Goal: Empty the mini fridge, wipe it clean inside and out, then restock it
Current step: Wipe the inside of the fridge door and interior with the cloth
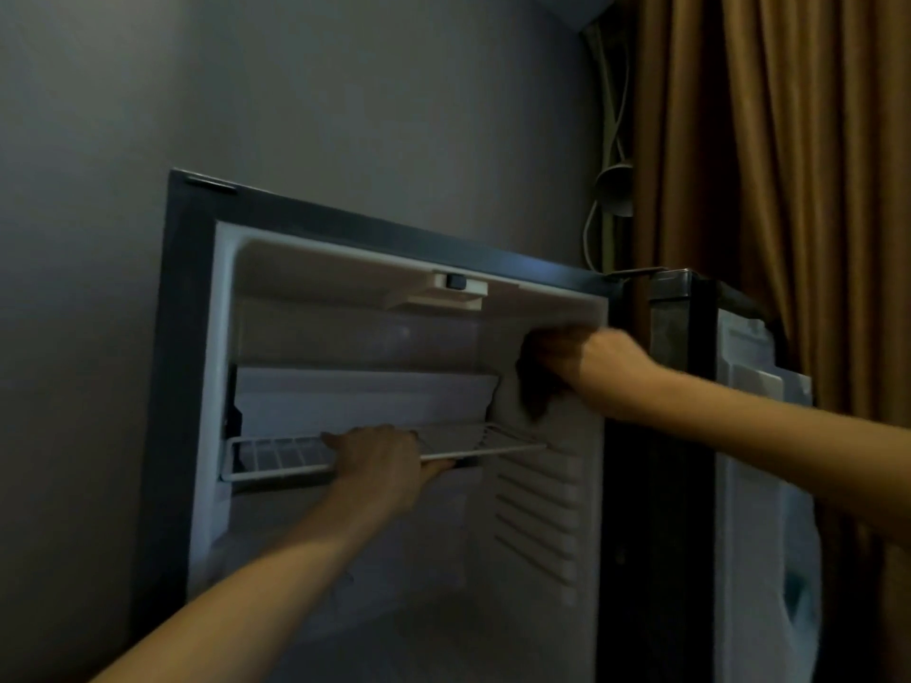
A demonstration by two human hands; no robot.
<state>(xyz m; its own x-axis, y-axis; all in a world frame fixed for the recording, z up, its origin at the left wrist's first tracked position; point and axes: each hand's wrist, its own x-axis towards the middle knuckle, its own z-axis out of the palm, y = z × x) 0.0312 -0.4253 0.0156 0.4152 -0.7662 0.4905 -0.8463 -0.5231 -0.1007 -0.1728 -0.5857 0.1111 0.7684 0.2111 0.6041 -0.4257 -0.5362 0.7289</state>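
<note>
The mini fridge (pixel 197 367) stands with its door (pixel 759 436) swung wide to its right, against a plain grey wall (pixel 345 91) in a dim room. Right of the fridge hang brown-gold curtains (pixel 788 140), and in the corner between wall and curtains pale cables (pixel 613 115) run down behind the fridge's top. The white interior looks bare of food; a light-and-switch housing (pixel 456 288) sits under its ceiling, and ribbed shelf slots (pixel 537 525) line its right inner wall. A white wire shelf (pixel 276 456) spans the upper part of the cavity. The left hand (pixel 382 463) grips that shelf's front bar, fingers curled over it and thumb beneath. The right hand (pixel 599 367) presses a dark cloth (pixel 535 386) against the upper right inner wall, fingers closed on the cloth.
</note>
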